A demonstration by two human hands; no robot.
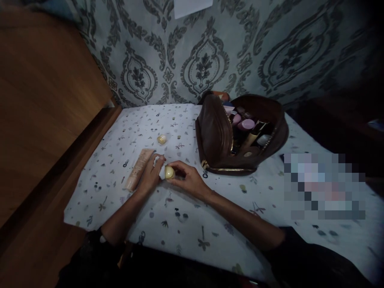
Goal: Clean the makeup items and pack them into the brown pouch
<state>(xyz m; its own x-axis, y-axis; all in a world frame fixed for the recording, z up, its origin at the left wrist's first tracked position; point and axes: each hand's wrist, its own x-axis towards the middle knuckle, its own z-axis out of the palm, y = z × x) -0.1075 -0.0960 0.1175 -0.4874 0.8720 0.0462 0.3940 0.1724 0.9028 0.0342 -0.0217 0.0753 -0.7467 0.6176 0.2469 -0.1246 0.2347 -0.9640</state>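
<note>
Between my hands, near the middle of the table, is a small round jar with a yellowish face [169, 172]. My right hand [189, 179] grips it from the right with thumb and fingers. A white tissue or cloth [162, 173] is pinched in my left hand [151, 174], against the jar's left side. Just left of that hand lies a beige tube [139, 169]. A small gold cap or jar [161, 139] sits farther back on the patterned cloth.
An open brown bag [214, 128] filled with cosmetics stands right of my hands. Wooden furniture [45, 100] borders the left side, and a patterned wall [168, 48] rises behind. A blurred-out item [324, 184] lies at the right.
</note>
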